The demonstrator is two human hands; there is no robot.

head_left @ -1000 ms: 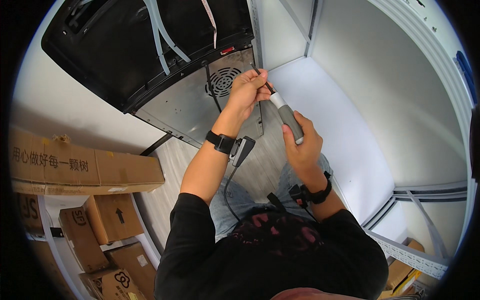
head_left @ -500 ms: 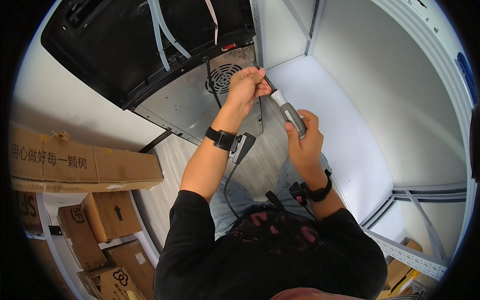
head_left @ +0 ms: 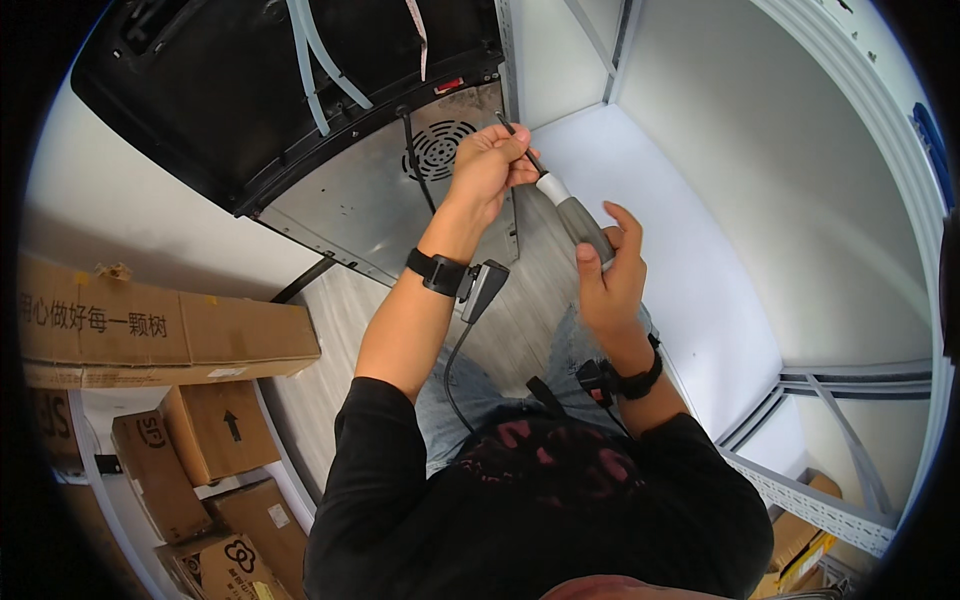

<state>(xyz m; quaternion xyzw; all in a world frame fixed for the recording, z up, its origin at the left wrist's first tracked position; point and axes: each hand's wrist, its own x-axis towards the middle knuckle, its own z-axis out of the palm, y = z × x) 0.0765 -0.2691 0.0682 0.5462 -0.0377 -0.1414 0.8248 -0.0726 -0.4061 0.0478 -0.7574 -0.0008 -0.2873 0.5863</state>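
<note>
A screwdriver point(head_left: 582, 224) with a grey handle, a pale collar and a dark shaft slants across the space between my hands, tip up and to the left. The fingers of my left hand point(head_left: 482, 172) pinch its shaft near the tip. Around the butt of the handle is my right hand point(head_left: 617, 284), with the thumb along one side and the index finger raised off the grip. Just left of the tip stands a metal panel point(head_left: 330, 215) with a round slotted vent point(head_left: 440, 150). The tip appears apart from it.
A black machine housing point(head_left: 200, 100) with blue-grey tubes point(head_left: 305, 70) rises above the panel. A black cable point(head_left: 415, 165) hangs down it. White shelving point(head_left: 690, 240) stands on the right. Cardboard boxes point(head_left: 225, 430) fill the lower left, a long carton point(head_left: 240, 335) above them.
My right index finger has lifted away from the handle and the right grip looks looser. The left pinch on the shaft stays. The whole view has shifted slightly.
</note>
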